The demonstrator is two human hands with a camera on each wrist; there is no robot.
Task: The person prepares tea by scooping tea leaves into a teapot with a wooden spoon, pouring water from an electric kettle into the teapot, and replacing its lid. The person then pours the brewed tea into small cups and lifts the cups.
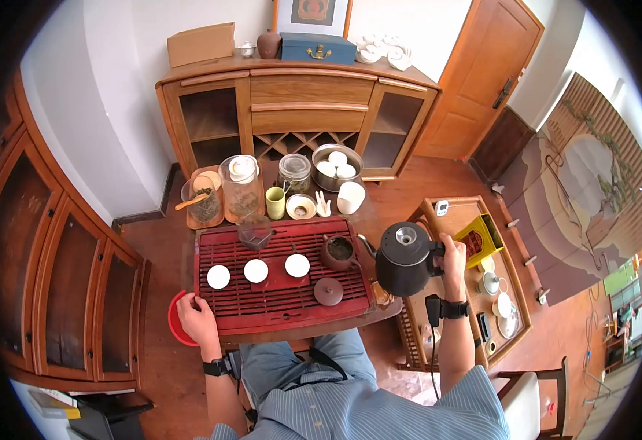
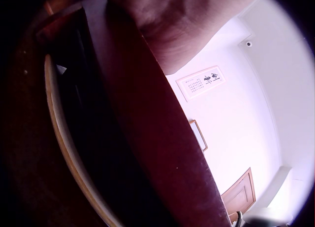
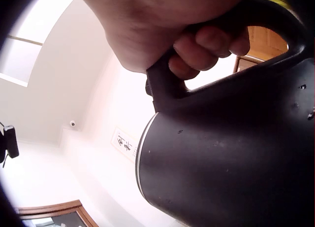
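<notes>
Matte black gooseneck kettle (image 1: 404, 258) was gripped by handle in right hand (image 1: 453, 253), fingers (image 3: 206, 44) curled round it, spout held beside brown clay teapot (image 1: 338, 251). Left hand (image 1: 195, 317) was rested on red slatted tea tray's (image 1: 284, 306) corner; finger curl could not be told.

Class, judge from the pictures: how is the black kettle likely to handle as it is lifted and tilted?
The black kettle is probably stiff and rather heavy: its body looks large and rigid. The right hand grips its looped handle fully, so slipping seems unlikely. Its long spout may dribble if tilted quickly.

kettle (image 3: 231, 153) cut off, wall scroll (image 2: 201, 82) illegible
</notes>
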